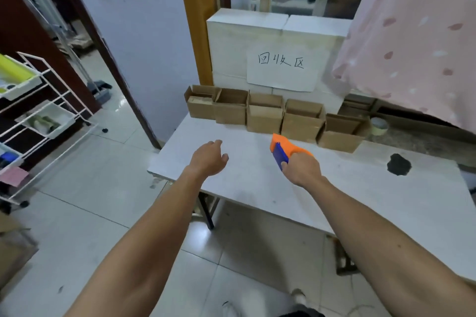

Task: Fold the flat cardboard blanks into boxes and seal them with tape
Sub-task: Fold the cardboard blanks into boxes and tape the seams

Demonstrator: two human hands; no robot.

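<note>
Arms reach out over the bench (247, 188). The left hand (210, 157) hovers with loose, relaxed fingers and holds nothing, so I'd guess it's free to steady whatever gets taped. The right hand (301, 168) is wrapped round the handle of an orange and blue tape dispenser (283, 149), nose pointing away, probably so it's ready to run along a seam. Just past the dispenser's tip sits a row of boxes (265, 116) along the bench's far edge. They're folded up but their tops are open, with the flaps not taped down. They're closer to the right hand than the left. A tape roll (379, 126) sits at the right end of the row. Behind it all is a big white box (231, 41) with a paper sign (283, 69).
</note>
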